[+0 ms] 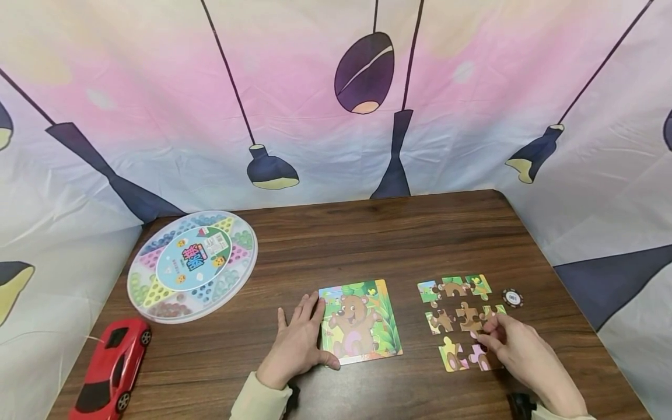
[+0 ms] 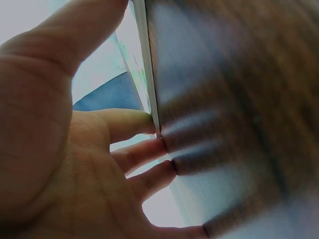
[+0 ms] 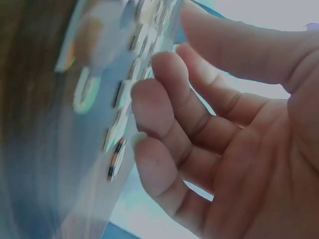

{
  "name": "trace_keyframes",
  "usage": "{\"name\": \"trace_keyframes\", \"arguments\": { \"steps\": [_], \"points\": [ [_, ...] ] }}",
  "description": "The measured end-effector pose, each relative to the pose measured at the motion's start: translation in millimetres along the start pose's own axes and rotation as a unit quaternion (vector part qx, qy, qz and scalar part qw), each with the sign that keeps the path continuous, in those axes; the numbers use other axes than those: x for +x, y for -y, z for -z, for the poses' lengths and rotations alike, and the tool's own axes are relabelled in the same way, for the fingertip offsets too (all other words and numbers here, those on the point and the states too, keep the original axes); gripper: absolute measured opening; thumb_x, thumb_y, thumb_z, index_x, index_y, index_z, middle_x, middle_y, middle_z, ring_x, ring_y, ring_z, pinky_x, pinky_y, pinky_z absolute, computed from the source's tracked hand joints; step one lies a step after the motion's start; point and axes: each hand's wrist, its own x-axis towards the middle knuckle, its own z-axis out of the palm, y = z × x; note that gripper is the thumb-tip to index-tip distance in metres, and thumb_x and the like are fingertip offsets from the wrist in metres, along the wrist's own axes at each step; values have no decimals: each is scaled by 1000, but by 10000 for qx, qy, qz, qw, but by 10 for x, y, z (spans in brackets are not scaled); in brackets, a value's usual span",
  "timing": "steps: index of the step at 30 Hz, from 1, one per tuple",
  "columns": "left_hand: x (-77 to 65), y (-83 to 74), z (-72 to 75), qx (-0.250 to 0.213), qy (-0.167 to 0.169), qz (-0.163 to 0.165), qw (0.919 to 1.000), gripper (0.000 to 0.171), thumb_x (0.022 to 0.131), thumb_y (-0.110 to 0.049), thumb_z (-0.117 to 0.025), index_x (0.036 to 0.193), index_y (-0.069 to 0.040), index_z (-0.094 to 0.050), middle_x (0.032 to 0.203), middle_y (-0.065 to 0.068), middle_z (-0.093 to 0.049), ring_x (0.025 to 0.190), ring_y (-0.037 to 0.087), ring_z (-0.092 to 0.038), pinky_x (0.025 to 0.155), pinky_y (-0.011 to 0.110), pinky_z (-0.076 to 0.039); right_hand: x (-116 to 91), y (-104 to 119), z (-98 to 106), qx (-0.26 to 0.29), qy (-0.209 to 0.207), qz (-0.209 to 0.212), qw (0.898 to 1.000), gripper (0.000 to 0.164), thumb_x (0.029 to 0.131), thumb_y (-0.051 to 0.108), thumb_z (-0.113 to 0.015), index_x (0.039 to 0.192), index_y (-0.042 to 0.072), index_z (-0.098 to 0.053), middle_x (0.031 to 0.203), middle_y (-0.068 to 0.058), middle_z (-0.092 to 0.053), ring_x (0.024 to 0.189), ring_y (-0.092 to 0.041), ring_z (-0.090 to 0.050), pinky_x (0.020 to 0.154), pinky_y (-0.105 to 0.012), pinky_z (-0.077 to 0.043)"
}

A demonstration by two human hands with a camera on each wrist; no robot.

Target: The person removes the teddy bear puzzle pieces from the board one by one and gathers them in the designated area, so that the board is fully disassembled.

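Note:
My left hand point(image 1: 299, 341) rests at the left side of a square bear picture puzzle board point(image 1: 361, 318). Its thumb lies at the lower left corner, and the other fingers extend along the edge and touch the table. In the left wrist view the board point(image 2: 144, 64) appears edge-on beside that hand point(image 2: 99, 164). Over the lower right of several spaced jigsaw pieces point(image 1: 469, 318) is my right hand point(image 1: 525, 353), thumb and forefinger pointing down among them. The right wrist view shows that hand point(image 3: 214, 124) with loosely bent fingers and no visible piece between them; it partly hides the pieces.
A round black-and-white chip point(image 1: 512, 298) lies right of the pieces. Far left on the wooden table point(image 1: 367, 239) are a round Chinese checkers set point(image 1: 241, 233) under a clear cover and a red toy car point(image 1: 112, 367). A patterned cloth point(image 1: 315, 87) hangs behind.

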Motion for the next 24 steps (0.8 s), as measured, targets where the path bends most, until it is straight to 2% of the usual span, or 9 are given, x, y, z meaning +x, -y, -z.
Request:
{"name": "trace_keyframes", "arguments": {
  "steps": [4,11,16,19,20,24],
  "points": [
    [-5,2,-2,3,-16,3,10000,125,52,-60,-81,151,-2,-31,158,17,-21,145,37,-18,101,77,-8,34,125,-31,113,-299,267,9991,21,91,33,-69,91,14,-60,69,8,-53,56,-5,-45,52,-26,-36],
    [-1,3,-12,-11,-90,-79,9999,126,52,-60,-82,151,-1,-31,158,17,-21,145,38,-18,101,78,-9,127,499,-196,253,-267,724,9967,15,89,28,-71,92,17,-61,68,11,-51,47,-2,-45,50,-25,-38],
    [4,-3,-10,-6,-104,-93,9999,126,52,-59,-82,151,-2,-31,158,17,-21,144,38,-19,101,77,-9,172,751,-368,19,-383,1306,9907,20,83,24,-78,93,17,-63,77,10,-51,61,-3,-47,56,-24,-41],
    [4,-4,-8,2,-72,-70,9999,126,52,-59,-82,151,-2,-31,158,17,-21,145,38,-19,101,77,-9,177,865,-481,-213,-562,1740,9829,24,79,24,-81,95,15,-65,83,8,-53,75,-7,-49,65,-30,-45],
    [3,-4,-6,14,-57,-52,10000,126,52,-60,-82,152,-2,-30,158,17,-21,145,38,-18,101,77,-9,175,897,-517,-259,-572,1873,9803,25,79,24,-82,96,15,-66,85,7,-54,78,-9,-51,72,-32,-47],
    [0,0,-5,47,-61,-32,10000,126,52,-60,-82,151,-2,-31,158,17,-22,144,38,-19,101,77,-9,181,993,-638,-478,-587,2293,9704,33,78,25,-82,104,10,-68,91,4,-55,85,-13,-51,75,-36,-47]
  ]
}}
